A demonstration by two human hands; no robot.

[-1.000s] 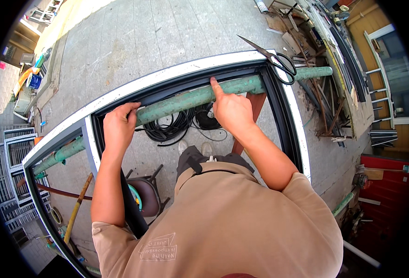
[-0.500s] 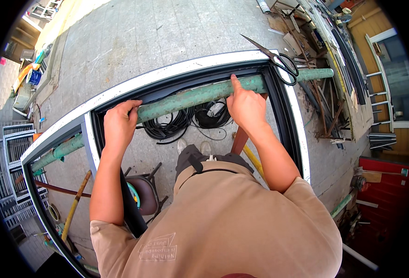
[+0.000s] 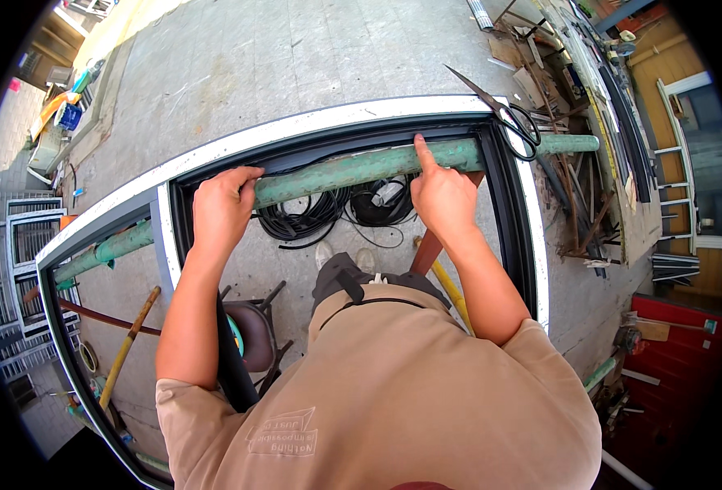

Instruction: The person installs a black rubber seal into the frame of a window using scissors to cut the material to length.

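A white-edged dark window frame (image 3: 295,124) lies across a green pipe (image 3: 340,173) in front of me. Along the inner groove of its far rail runs a thin black rubber strip (image 3: 320,166), bowed slightly away from the rail between my hands. My left hand (image 3: 223,208) is closed, thumb and forefinger pinching the strip near the divider bar. Farther right, my right hand (image 3: 444,196) points its stretched index finger down onto the rail by the strip, its other fingers curled and partly hidden. Black-handled scissors (image 3: 508,119) rest on the far right corner of the frame.
Coils of black strip (image 3: 304,219) lie on the floor under the frame. A brown chair (image 3: 252,336) stands below on the left, with a yellow pole (image 3: 130,347) farther left. Scrap metal and wood (image 3: 577,184) are heaped at right, near a red panel (image 3: 675,359).
The whole view has shifted a little. Against the frame, my right fingertip sits slightly farther left. More of the black strip shows bowed between my hands; my left hand keeps its pinch.
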